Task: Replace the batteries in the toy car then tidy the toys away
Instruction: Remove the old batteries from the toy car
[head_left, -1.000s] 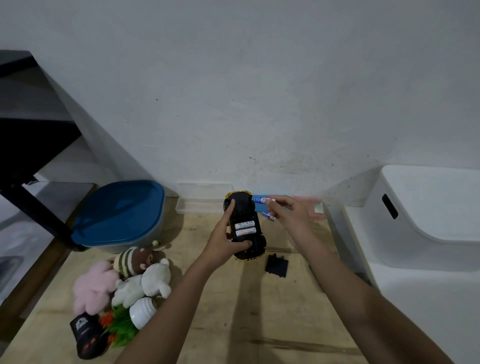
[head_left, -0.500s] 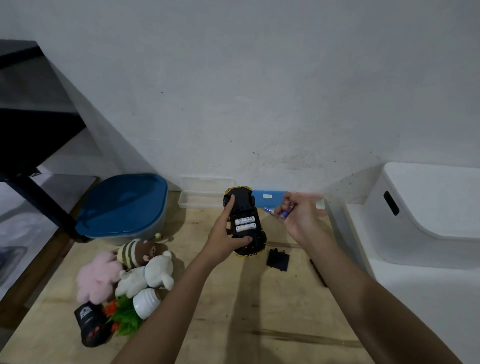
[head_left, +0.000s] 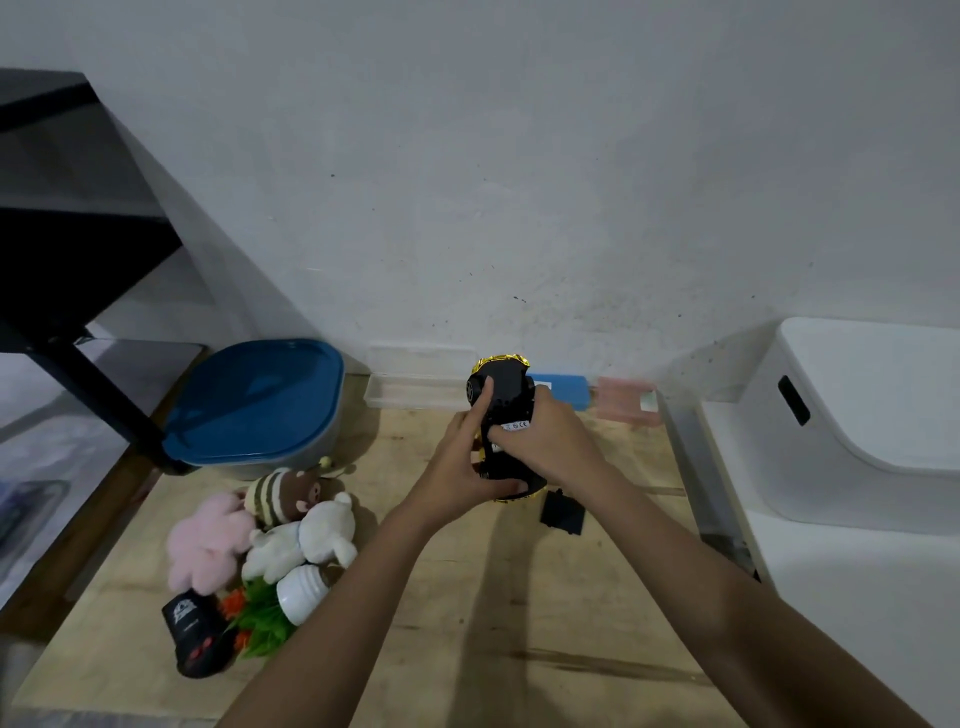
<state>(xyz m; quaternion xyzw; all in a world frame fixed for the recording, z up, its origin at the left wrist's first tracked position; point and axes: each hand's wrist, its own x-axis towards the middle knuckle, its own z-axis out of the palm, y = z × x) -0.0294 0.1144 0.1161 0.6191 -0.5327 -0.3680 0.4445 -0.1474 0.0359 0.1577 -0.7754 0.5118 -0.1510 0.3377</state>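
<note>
**Car held belly-up over the table, both hands on it**

Surroundings first. I saw a plywood table (head_left: 493, 623) against a scuffed white wall. Back left sat a grey tub with a glossy blue lid (head_left: 260, 400). Along the wall were a clear plastic tray (head_left: 410, 387), a blue box (head_left: 566, 392) and a blurred pink box (head_left: 623, 400). A white moulded bin (head_left: 857, 415) with a slot handle stood to the right, and a black shelf frame (head_left: 78, 260) to the left. The toy pile at front left was a pink plush (head_left: 208, 545), a white plush bear (head_left: 317, 535), a striped brown plush (head_left: 283, 493), a white pot with fake greenery (head_left: 298, 590) and a black remote (head_left: 195, 639). A flat black battery cover (head_left: 562, 512) lay on the wood just right of the hands.

The toy car (head_left: 511, 389) was held above the table's far middle. It was upside down, with a matte black underside and shiny gold bodywork at both ends. Hands covered most of it, so I couldn't see the battery bay.

The left hand (head_left: 457, 467) gripped the car, fingers curled under its near end and index finger laid along the chassis. The right hand (head_left: 556, 441) wrapped the right flank, thumb pressed beside a white label. I couldn't tell whether it also held a battery.
</note>
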